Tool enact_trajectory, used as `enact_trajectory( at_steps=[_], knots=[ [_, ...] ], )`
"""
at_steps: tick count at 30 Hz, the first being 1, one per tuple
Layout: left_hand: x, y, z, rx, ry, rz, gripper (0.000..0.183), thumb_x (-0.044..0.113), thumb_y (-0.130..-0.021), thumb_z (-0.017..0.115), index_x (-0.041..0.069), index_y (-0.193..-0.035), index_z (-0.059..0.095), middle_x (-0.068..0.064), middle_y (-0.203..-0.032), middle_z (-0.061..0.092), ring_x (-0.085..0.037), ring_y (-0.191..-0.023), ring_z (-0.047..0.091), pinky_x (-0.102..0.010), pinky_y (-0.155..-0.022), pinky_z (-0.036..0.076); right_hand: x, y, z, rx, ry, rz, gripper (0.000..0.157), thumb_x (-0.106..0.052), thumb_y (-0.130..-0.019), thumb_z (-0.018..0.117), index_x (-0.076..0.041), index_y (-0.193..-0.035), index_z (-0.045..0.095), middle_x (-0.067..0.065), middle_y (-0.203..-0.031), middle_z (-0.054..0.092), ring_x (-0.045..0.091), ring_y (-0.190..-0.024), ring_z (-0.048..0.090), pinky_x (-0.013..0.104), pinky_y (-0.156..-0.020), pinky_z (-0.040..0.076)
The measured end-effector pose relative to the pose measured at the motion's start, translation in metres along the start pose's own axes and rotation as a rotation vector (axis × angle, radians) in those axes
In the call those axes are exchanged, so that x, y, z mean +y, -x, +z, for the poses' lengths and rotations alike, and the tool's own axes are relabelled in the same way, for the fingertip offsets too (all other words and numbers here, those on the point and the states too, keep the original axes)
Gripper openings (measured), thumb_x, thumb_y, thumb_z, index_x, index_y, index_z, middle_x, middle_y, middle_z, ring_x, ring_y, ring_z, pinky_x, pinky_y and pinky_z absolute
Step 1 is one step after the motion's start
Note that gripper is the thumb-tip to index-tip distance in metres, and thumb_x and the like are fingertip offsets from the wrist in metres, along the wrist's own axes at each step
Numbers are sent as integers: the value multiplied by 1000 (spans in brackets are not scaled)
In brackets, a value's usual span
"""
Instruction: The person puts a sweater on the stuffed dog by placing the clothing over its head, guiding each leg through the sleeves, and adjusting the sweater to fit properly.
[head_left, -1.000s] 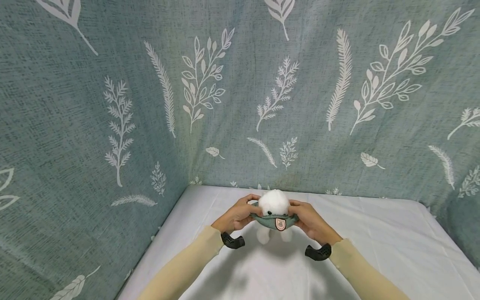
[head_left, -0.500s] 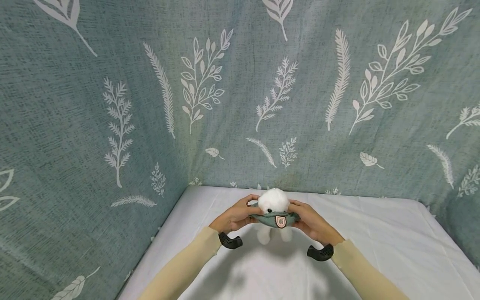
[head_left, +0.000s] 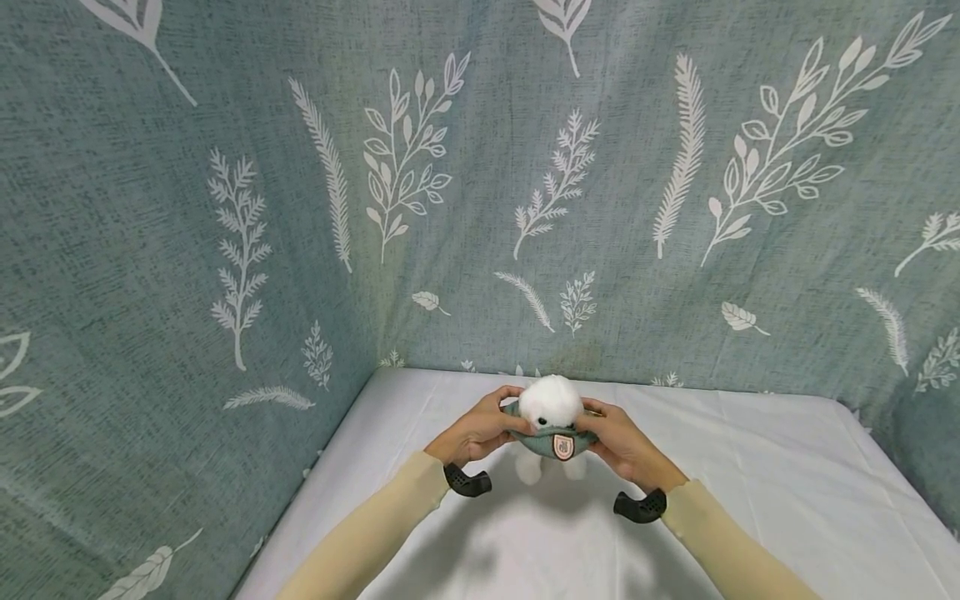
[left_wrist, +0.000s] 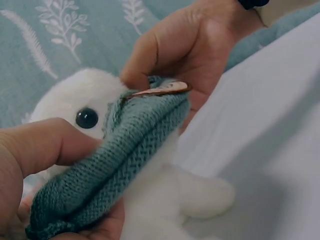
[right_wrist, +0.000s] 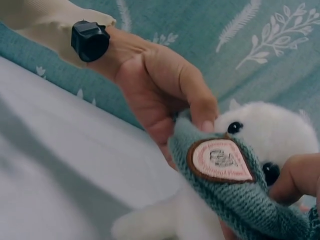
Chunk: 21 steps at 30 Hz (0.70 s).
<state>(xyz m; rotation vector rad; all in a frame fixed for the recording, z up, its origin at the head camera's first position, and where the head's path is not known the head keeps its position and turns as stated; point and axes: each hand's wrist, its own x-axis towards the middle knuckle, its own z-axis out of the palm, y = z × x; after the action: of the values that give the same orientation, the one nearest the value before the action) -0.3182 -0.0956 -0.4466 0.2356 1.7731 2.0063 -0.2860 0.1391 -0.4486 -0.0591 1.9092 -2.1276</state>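
A white plush toy [head_left: 551, 400] with black eyes is upright near the far side of the white surface, its legs hanging down below. Across its lower face runs a teal knitted garment [left_wrist: 125, 155] bearing a pinkish shield-shaped patch [right_wrist: 220, 159] with a brown border. My left hand [head_left: 476, 427] pinches one end of the knit, thumb pressed against the toy's face. On the other side my right hand [head_left: 624, 442] grips the opposite end the same way. The hands and the knit hide the toy's mouth and the fingers behind it.
A white sheet [head_left: 750, 467] covers the table, which meets a teal curtain [head_left: 480, 208] with white leaf prints at the back and left. Dark wrist mounts [head_left: 640, 506] sit on both wrists. Soft shadows lie on the sheet.
Both hands keep their hold on the knit, which shifts only slightly against the toy's face. The toy's head has tilted a little; the rest looks the same.
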Motion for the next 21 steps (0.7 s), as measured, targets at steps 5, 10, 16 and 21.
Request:
enact_trajectory(
  at_steps=[5,10,16,21],
  knots=[
    [0,-1,1,8,-6,-3,74,-19,-80,72,3,-144,41,-24,-130,57,-28,-107,63,-34,-82,56,-1,2,2,22,7,-11,68,2,-91,56,7,-155,34,31,-148,43,25,-108,55,32,-84,51],
    [-1,-1,4,27,-19,-9,69,-12,-83,76,5,-141,43,-24,-133,55,-27,-107,64,-34,-82,57,-2,1,1,1,-25,-5,63,-3,-94,50,5,-155,36,28,-153,40,26,-119,50,32,-91,49],
    [-4,-2,5,29,-26,-15,68,-4,-84,80,6,-141,44,-22,-137,52,-30,-112,64,-39,-87,58,-1,1,0,0,-29,-7,66,-2,-91,49,6,-155,35,29,-153,39,28,-122,47,33,-92,46],
    [-7,-2,7,45,-2,0,69,-15,-80,75,3,-141,46,-23,-134,52,-31,-111,62,-37,-84,57,1,2,3,14,4,-9,75,4,-85,49,8,-157,29,30,-157,34,34,-133,42,38,-98,41]
  ],
)
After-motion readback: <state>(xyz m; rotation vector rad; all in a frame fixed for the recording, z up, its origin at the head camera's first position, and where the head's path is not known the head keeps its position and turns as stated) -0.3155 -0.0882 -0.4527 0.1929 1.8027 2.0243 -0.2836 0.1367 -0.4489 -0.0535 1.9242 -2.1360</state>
